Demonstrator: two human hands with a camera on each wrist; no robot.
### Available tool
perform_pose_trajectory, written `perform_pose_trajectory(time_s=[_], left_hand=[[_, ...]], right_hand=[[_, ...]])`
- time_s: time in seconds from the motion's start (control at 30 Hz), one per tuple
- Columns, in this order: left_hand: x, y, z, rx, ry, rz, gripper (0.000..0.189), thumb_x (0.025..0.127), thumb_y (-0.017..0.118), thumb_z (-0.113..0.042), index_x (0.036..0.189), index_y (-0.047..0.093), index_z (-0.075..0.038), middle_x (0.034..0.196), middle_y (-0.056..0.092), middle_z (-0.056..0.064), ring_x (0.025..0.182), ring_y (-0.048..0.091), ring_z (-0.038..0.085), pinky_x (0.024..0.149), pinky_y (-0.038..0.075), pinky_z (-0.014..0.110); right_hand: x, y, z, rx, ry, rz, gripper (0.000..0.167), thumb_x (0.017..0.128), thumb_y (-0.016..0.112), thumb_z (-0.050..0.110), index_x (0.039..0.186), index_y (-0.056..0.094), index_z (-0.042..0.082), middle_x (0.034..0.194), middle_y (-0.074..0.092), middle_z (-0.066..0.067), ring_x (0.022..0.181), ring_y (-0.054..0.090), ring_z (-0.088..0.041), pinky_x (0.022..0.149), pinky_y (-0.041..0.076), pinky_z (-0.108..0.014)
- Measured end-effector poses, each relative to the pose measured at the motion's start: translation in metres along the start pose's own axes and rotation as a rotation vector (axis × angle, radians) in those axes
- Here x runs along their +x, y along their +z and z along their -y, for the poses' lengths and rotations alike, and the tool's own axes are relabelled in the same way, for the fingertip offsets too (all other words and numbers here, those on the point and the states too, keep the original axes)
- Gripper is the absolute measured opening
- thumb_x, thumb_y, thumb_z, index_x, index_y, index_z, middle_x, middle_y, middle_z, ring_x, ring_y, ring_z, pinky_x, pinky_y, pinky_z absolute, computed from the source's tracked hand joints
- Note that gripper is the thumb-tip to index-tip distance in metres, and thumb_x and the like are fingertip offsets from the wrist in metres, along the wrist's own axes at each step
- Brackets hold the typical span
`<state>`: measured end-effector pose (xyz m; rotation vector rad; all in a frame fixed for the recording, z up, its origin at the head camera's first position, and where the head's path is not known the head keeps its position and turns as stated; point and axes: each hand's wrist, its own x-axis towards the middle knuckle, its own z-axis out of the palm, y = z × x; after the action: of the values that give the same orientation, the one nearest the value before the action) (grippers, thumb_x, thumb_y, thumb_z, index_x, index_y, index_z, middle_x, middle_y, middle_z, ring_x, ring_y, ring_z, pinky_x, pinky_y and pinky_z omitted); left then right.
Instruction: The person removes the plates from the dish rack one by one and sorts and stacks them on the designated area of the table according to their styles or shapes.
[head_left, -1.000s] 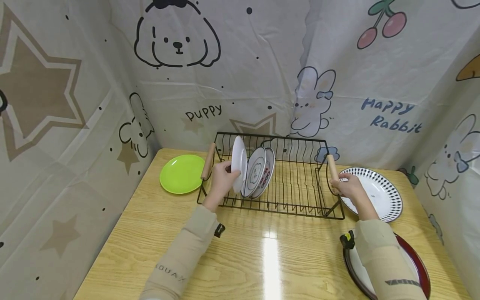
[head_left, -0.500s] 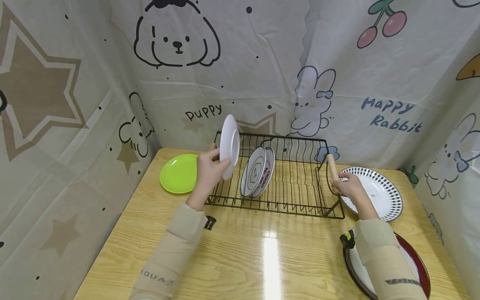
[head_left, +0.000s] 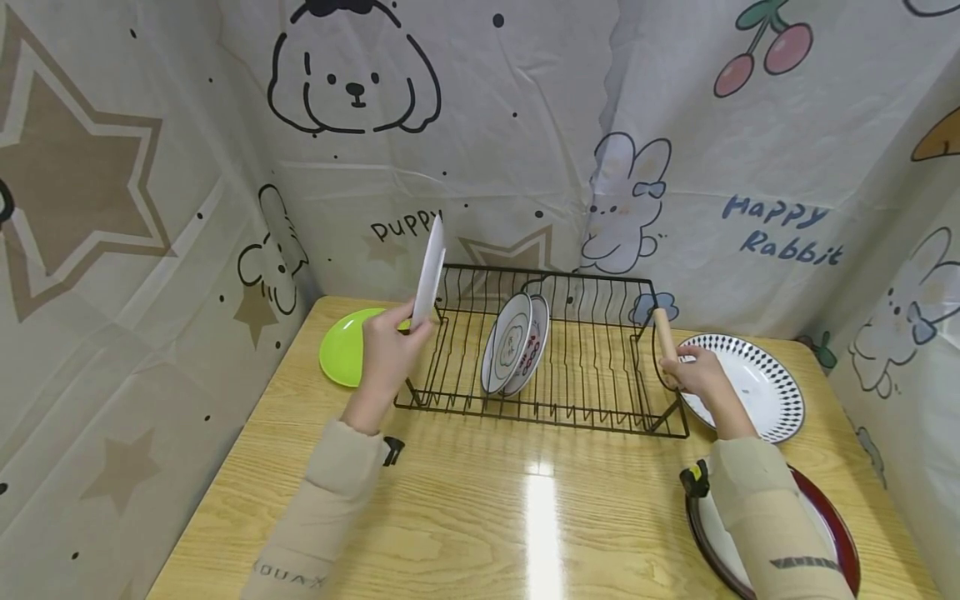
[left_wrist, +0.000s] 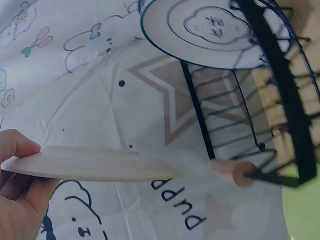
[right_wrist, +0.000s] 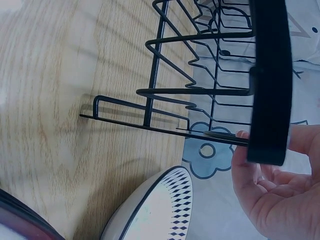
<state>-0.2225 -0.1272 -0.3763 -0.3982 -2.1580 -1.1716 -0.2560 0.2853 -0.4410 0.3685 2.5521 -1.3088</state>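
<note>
My left hand pinches a white plate by its lower edge and holds it up on edge, above the left end of the black wire dish rack. In the left wrist view the plate shows nearly edge-on, with the thumb on one face and fingers on the other. My right hand grips the rack's right wooden handle. Patterned plates lean together in the rack's slots, left of its middle. The rack's left wooden handle appears in the left wrist view.
A lime green plate lies left of the rack, partly behind my left hand. On the right lie a white plate with a black diamond rim and a dark red-rimmed plate under my right forearm. A printed curtain encloses the table.
My left hand has lifted the white plate out of the rack and carried it up and to the left, turning it nearly edge-on. The right hand stays on the handle.
</note>
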Motion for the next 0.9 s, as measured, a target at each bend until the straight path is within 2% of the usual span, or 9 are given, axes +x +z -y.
perform_pose_trajectory(time_s=[0.1, 0.3, 0.4, 0.53, 0.7, 0.9], left_hand=[[-0.005, -0.006, 0.006, 0.080, 0.053, -0.012, 0.019, 0.074, 0.060, 0.010, 0.091, 0.068, 0.010, 0.077, 0.067, 0.022, 0.050, 0.055, 0.019, 0.041, 0.040, 0.014], [-0.016, -0.017, 0.018, 0.199, 0.087, -0.024, 0.012, 0.075, 0.059, 0.012, 0.083, 0.068, 0.010, 0.072, 0.066, 0.020, 0.054, 0.055, 0.021, 0.044, 0.046, 0.030], [-0.023, -0.023, 0.024, 0.244, 0.077, -0.023, 0.017, 0.074, 0.059, 0.013, 0.089, 0.068, 0.011, 0.078, 0.066, 0.024, 0.061, 0.061, 0.028, 0.048, 0.050, 0.035], [-0.034, -0.031, 0.034, 0.301, 0.049, -0.016, 0.029, 0.073, 0.062, 0.013, 0.102, 0.066, 0.010, 0.091, 0.066, 0.027, 0.081, 0.065, 0.037, 0.063, 0.054, 0.044], [-0.049, -0.041, 0.043, 0.364, 0.017, 0.022, 0.036, 0.073, 0.063, 0.014, 0.109, 0.064, 0.007, 0.104, 0.063, 0.023, 0.092, 0.063, 0.037, 0.074, 0.052, 0.044], [-0.068, -0.051, 0.053, 0.412, -0.007, 0.065, 0.038, 0.074, 0.065, 0.014, 0.110, 0.063, 0.005, 0.110, 0.062, 0.021, 0.096, 0.061, 0.037, 0.080, 0.050, 0.043]], right_hand=[[0.000, 0.000, 0.000, 0.003, -0.001, 0.002, 0.057, 0.093, 0.048, 0.019, 0.133, 0.028, -0.016, 0.104, 0.051, -0.025, 0.082, 0.059, -0.024, 0.067, 0.050, -0.028], [0.000, 0.000, 0.000, 0.001, 0.001, 0.000, 0.057, 0.093, 0.048, 0.019, 0.134, 0.027, -0.016, 0.104, 0.051, -0.025, 0.082, 0.059, -0.024, 0.067, 0.050, -0.028], [0.000, 0.000, 0.000, 0.001, 0.000, 0.000, 0.057, 0.093, 0.048, 0.019, 0.134, 0.027, -0.016, 0.105, 0.052, -0.026, 0.085, 0.059, -0.027, 0.068, 0.050, -0.029], [0.000, 0.000, 0.000, 0.001, -0.002, -0.003, 0.057, 0.093, 0.048, 0.019, 0.134, 0.027, -0.016, 0.107, 0.051, -0.027, 0.088, 0.059, -0.030, 0.070, 0.050, -0.030], [-0.001, 0.000, 0.000, 0.005, 0.004, -0.002, 0.058, 0.093, 0.048, 0.019, 0.134, 0.027, -0.016, 0.107, 0.050, -0.027, 0.084, 0.059, -0.025, 0.070, 0.050, -0.030], [0.000, 0.000, 0.000, 0.004, 0.006, 0.002, 0.058, 0.093, 0.049, 0.020, 0.135, 0.027, -0.015, 0.106, 0.052, -0.026, 0.082, 0.059, -0.023, 0.069, 0.050, -0.030]])
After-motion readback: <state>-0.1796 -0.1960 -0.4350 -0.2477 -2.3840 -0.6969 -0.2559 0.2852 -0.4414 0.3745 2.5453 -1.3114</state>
